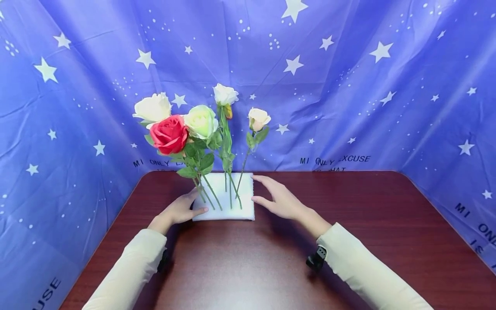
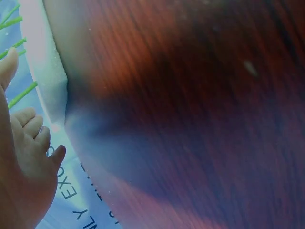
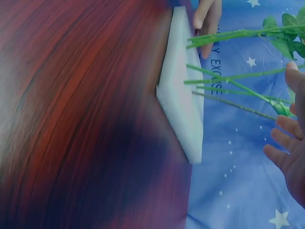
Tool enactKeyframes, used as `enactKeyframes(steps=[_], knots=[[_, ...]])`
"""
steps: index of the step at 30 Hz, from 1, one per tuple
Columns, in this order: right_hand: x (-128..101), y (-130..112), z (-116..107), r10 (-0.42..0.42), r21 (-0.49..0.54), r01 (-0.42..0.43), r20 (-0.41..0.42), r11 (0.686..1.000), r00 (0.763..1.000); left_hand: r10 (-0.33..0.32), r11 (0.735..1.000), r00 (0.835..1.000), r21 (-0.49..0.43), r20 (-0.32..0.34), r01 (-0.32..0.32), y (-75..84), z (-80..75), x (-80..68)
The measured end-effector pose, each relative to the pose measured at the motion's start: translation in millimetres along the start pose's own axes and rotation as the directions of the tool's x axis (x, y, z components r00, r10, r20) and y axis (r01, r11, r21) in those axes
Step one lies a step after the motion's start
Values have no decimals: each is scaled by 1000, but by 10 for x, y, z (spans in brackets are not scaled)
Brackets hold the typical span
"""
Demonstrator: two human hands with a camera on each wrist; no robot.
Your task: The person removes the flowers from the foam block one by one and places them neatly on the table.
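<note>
A white foam block (image 1: pixel 223 211) lies on the dark red table (image 1: pixel 348 224) near its far edge. Several artificial roses stand stuck in it: a red rose (image 1: pixel 169 134), a pale green one (image 1: pixel 200 121), and cream ones (image 1: pixel 153 107) behind. My left hand (image 1: pixel 182 209) rests against the block's left edge, thumb at the front corner, fingers relaxed. My right hand (image 1: pixel 277 199) hovers flat by the block's right edge. In the right wrist view its fingers (image 3: pixel 286 152) stand slightly apart from the block (image 3: pixel 181 100) and the green stems (image 3: pixel 238 76).
A blue cloth with white stars (image 1: pixel 348 86) walls the table at the back and both sides. The tabletop stretches bare toward me in front of the block. A black wrist strap (image 1: pixel 317 258) sits on my right sleeve.
</note>
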State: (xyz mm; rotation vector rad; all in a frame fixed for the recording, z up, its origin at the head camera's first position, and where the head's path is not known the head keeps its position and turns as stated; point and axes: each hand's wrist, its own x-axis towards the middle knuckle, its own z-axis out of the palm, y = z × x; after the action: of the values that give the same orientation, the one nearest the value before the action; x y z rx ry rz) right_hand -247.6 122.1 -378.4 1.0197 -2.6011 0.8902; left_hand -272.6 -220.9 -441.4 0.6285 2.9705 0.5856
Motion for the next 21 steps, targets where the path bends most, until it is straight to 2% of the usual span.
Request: enactKeyframes(steps=[8, 14, 17, 21], knots=[[146, -76, 193, 21, 185, -10, -59, 983, 998, -10, 999, 1000, 54, 30, 8, -4, 10, -35], [237, -96, 403, 95, 398, -44, -111, 916, 989, -36, 997, 998, 75, 58, 32, -31, 29, -62], [259, -104, 473, 140, 468, -67, -124, 881, 982, -29, 996, 998, 89, 56, 24, -32, 26, -63], [288, -100, 528, 159, 546, -60, -135, 836, 978, -19, 995, 998, 99, 53, 14, -20, 7, -39]])
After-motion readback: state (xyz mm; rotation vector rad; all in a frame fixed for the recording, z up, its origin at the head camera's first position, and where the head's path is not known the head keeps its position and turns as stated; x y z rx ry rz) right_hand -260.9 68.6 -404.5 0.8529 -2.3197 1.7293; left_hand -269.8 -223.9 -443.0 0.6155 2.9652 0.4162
